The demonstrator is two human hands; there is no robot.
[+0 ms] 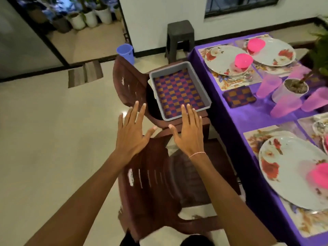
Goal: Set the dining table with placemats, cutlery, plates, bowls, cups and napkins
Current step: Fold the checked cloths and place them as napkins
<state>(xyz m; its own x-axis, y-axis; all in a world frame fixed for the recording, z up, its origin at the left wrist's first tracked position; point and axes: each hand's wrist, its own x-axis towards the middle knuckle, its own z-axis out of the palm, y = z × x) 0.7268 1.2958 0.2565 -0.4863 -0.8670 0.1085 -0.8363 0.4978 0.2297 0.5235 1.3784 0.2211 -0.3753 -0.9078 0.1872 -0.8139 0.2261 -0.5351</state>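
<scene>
Head camera looks down on your two hands, which are over the brown plastic chairs [159, 183] at the side of the table. Your left hand [132, 134] is open, fingers straight and spread, and it holds nothing. Your right hand [189, 132] is also open and empty. Its fingertips reach the near edge of the grey tray [199, 82], but you cannot tell from this view if they touch it.

The tray stands on the seat of the far chair, just beside the purple tablecloth [248, 118]. Inside it lies a checkered napkin [177, 93], spread flat.

Much of the task looks done. Floral placemats [236, 84] are on the table, and each white flowered plate [221, 59] in view carries a pink bowl [243, 60]. One folded napkin [239, 98] lies below the far placemat. Something like cutlery [241, 79] shines beside that plate, though the picture is too blurred there to be sure. The pink cups [268, 86] are grouped near a potted plant [295, 86], not yet at each place, as it seems.

What is left, in my judgement: the napkin in the tray must go to the table, the near plate [287, 173] shows no napkin beside it, and the cups need to be distributed.
</scene>
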